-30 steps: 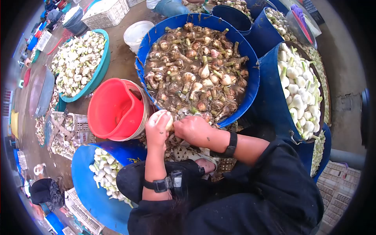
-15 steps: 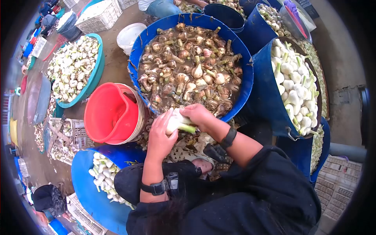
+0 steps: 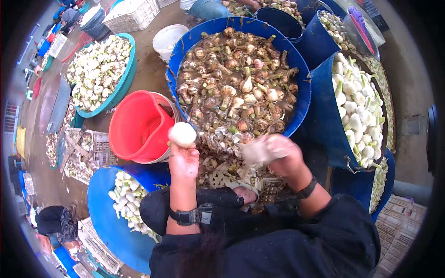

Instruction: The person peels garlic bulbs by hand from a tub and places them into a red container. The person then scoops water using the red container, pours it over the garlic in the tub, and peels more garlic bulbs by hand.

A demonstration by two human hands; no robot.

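My left hand (image 3: pixel 184 162) holds up a smooth white garlic bulb (image 3: pixel 182 135) near the rim of a red bucket (image 3: pixel 134 123). My right hand (image 3: pixel 285 157), smeared by motion, is to the right with its fingers round a pale, blurred piece of garlic skin (image 3: pixel 257 152). Just beyond both hands stands a wide blue tub (image 3: pixel 303 99) of muddy water, full of brown unpeeled garlic bulbs (image 3: pixel 245 83). Loose peelings (image 3: pixel 222 169) lie heaped below my hands, at the near side of the tub.
White garlic bulbs fill a tilted blue barrel (image 3: pixel 320 111) at right and lie in a blue container (image 3: pixel 104 213) at lower left. A teal basin (image 3: pixel 132 69) of garlic, a white bucket (image 3: pixel 169 41) and crates (image 3: pixel 132 18) stand beyond. Other people (image 3: pixel 208 7) sit nearby.
My hands have come apart. The left has kept the bulb, now turned round end up, while the right has swung right with pale skin. The view has shifted slightly left.
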